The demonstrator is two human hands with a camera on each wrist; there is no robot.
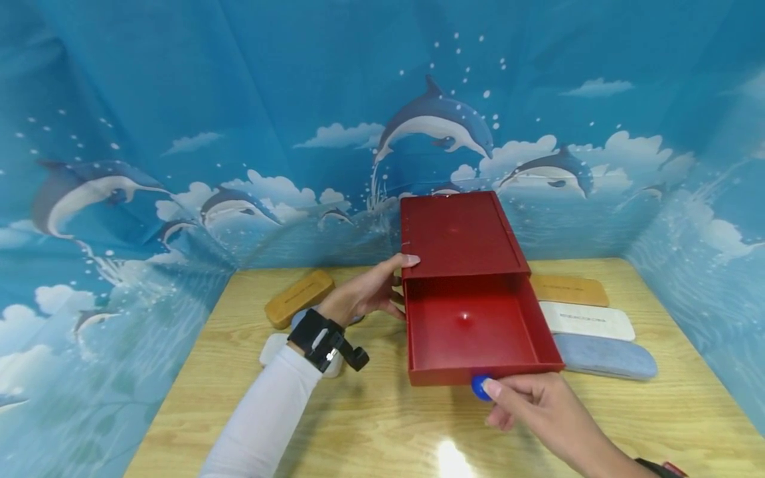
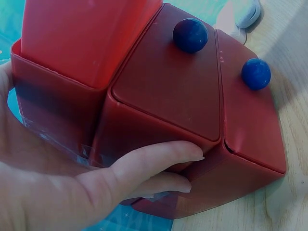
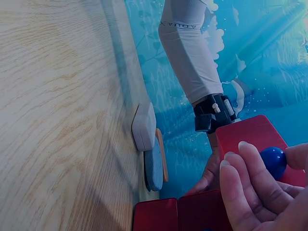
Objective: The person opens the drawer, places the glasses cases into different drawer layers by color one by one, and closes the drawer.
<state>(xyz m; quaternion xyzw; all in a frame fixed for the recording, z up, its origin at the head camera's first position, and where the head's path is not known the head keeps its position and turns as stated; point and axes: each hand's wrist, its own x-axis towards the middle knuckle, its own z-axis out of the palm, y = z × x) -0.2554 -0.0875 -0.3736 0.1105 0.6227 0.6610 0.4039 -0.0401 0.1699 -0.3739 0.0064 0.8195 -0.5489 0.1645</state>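
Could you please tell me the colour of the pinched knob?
The knob is blue, best seen in the right wrist view.

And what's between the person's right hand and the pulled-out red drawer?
A round blue knob on the front of the red drawer, pinched by the right hand; the head view shows it.

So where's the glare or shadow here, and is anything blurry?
Head view: glare on the table near the bottom edge, a highlight inside the open drawer, lettering on the right-hand white case too soft to read fully; left wrist view: a shadow on the table beside the red box; right wrist view: shadow bands on the table, a white highlight on the blue knob.
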